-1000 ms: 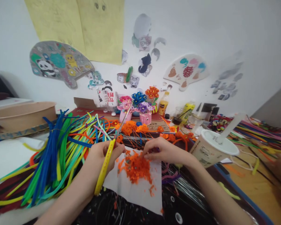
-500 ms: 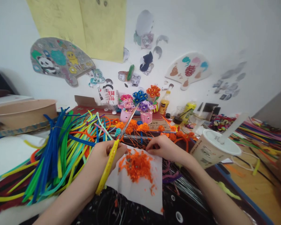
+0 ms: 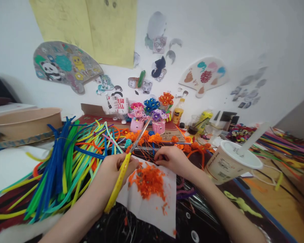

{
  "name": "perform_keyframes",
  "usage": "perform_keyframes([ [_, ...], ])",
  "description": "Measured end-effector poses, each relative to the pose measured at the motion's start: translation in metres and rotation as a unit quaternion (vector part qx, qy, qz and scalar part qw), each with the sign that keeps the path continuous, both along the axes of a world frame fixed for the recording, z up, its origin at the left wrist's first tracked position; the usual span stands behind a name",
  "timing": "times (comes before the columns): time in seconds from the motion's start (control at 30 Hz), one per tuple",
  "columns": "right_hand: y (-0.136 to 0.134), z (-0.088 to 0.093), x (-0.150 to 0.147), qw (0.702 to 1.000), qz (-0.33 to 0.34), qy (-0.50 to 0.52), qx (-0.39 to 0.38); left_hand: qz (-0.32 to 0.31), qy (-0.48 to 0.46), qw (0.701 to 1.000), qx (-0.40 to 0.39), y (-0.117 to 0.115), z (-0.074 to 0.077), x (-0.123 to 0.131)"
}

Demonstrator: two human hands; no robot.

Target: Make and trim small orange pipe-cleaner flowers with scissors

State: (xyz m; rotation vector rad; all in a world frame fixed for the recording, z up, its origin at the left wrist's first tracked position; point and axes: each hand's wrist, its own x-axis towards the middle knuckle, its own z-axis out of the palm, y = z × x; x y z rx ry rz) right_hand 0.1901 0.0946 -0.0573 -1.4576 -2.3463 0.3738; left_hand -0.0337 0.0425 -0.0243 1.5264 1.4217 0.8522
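My left hand (image 3: 123, 167) is closed around yellow-handled scissors (image 3: 118, 184), their metal blades pointing up and away. Its fingertips are also at the upper left edge of a white paper tissue (image 3: 135, 206). On that tissue lies a loose heap of orange fuzzy clippings (image 3: 150, 182), with a few bits strewn toward its lower right. My right hand (image 3: 171, 158) bends over the far right edge of the tissue, fingers curled in a pinch. What sits between those fingertips is hidden.
Colourful pipe cleaners (image 3: 66, 168) pile up at left. Behind my hands are orange pipe-cleaner flowers (image 3: 155, 137) on thin wires and small potted flowers (image 3: 158, 125). A lidded paper cup with straw (image 3: 225, 165) stands beside my right forearm. Another person's hand is blurred at far right.
My right hand has shifted slightly left, toward my left hand. My left hand and the scissors have edged a little right. The heap has barely moved.
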Motion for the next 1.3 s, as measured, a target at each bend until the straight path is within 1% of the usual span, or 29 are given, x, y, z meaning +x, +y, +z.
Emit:
perform_keyframes([
  [0.2,-0.001,-0.003,-0.005,1.000,0.009,-0.002,0.008,0.002,-0.004,1.000,-0.026,-0.002,0.004,0.001],
  [0.4,-0.001,-0.006,-0.005,0.999,-0.018,0.031,0.007,-0.008,0.000,0.999,-0.035,-0.001,0.003,0.003],
  [0.6,0.004,-0.005,0.002,0.993,-0.033,0.101,-0.045,-0.010,0.010,0.999,-0.041,-0.003,0.005,0.004],
  [0.77,0.005,-0.005,0.006,0.984,-0.047,0.144,-0.097,-0.012,-0.002,0.999,-0.035,-0.003,0.005,0.002],
  [0.87,0.004,-0.005,0.005,0.980,-0.056,0.159,-0.106,-0.013,-0.008,0.999,-0.040,-0.002,0.004,0.002],
  [0.97,0.002,0.000,0.004,0.977,-0.066,0.173,-0.103,-0.009,-0.009,0.999,-0.044,-0.001,0.004,0.003],
  [1.03,-0.002,0.006,0.004,0.976,-0.046,0.183,-0.114,-0.007,-0.009,0.999,-0.047,-0.001,0.005,0.003],
  [1.13,-0.008,0.013,0.004,0.968,0.035,0.186,-0.164,-0.005,-0.016,0.998,-0.055,-0.003,0.005,0.003],
  [1.2,-0.011,0.015,0.003,0.963,0.074,0.183,-0.182,-0.008,-0.018,0.998,-0.057,-0.004,0.006,0.003],
  [1.3,-0.012,0.015,0.003,0.968,0.085,0.170,-0.165,-0.014,-0.010,0.999,-0.047,-0.005,0.007,0.004],
])
